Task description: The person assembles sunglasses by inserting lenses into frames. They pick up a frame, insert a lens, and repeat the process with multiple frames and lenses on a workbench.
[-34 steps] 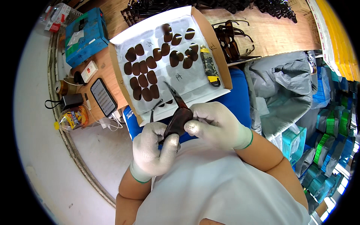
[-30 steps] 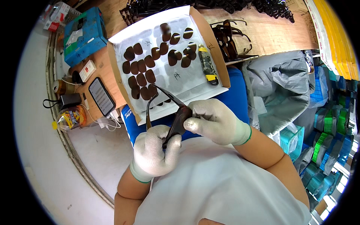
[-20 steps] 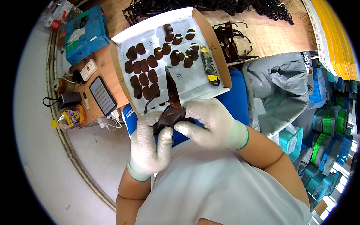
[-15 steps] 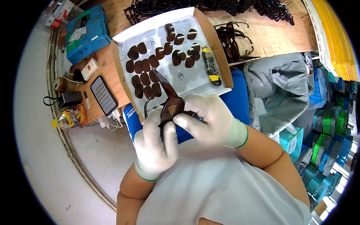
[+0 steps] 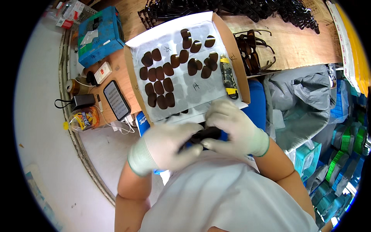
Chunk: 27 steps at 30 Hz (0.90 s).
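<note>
Both my hands wear white gloves and meet close to my chest. My left hand (image 5: pixel 164 149) and my right hand (image 5: pixel 232 129) are both closed on a dark pair of sunglasses (image 5: pixel 203 135), which lies folded between the palms and is mostly hidden by the fingers. Just beyond the hands stands a shallow cardboard tray (image 5: pixel 133 83) lined with white paper, holding several loose dark brown lenses (image 5: pixel 160 87) in rows. A camouflage-patterned utility knife (image 5: pixel 228 71) lies at the tray's right side.
A pile of black sunglass frames (image 5: pixel 232 9) lies along the far edge of the wooden table. A few frames (image 5: pixel 253 50) sit right of the tray. Left are a blue box (image 5: pixel 98 34), a phone (image 5: pixel 116 99), a charger (image 5: pixel 79 101) and a small jar (image 5: pixel 85 118). Grey bags (image 5: pixel 301 100) lie right.
The sunglasses' temples stuck out open earlier; now they are folded in and both hands have closed around the frame, lower and nearer my chest.
</note>
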Available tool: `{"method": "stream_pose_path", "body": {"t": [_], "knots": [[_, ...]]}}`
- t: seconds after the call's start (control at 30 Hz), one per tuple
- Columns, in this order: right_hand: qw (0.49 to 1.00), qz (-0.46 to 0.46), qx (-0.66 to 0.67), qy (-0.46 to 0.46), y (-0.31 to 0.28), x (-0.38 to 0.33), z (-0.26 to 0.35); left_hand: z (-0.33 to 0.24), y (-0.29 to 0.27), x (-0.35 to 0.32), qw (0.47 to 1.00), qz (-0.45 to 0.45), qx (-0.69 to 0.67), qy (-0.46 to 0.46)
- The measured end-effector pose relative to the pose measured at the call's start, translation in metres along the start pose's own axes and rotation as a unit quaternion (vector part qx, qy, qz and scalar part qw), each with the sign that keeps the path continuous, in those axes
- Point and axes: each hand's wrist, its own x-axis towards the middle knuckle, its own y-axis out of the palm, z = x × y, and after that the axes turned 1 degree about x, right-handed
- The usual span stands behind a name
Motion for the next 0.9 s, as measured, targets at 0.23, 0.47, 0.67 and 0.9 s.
{"method": "stream_pose_path", "body": {"t": [0.23, 0.47, 0.67, 0.9], "knots": [[0.948, -0.041, 0.244, 0.199, -0.030, -0.022, 0.018, 0.175, 0.022, 0.072, 0.863, -0.204, 0.348, -0.306], [0.869, -0.068, 0.444, 0.208, -0.027, -0.027, 0.008, 0.148, 0.014, 0.084, 0.885, -0.264, 0.145, -0.354], [0.827, -0.065, 0.490, 0.268, -0.035, -0.003, 0.027, 0.068, 0.030, 0.035, 0.900, -0.346, -0.081, -0.254], [0.888, -0.021, 0.415, 0.197, -0.005, -0.005, 0.025, 0.021, 0.036, -0.015, 0.819, -0.299, -0.460, -0.165]]}}
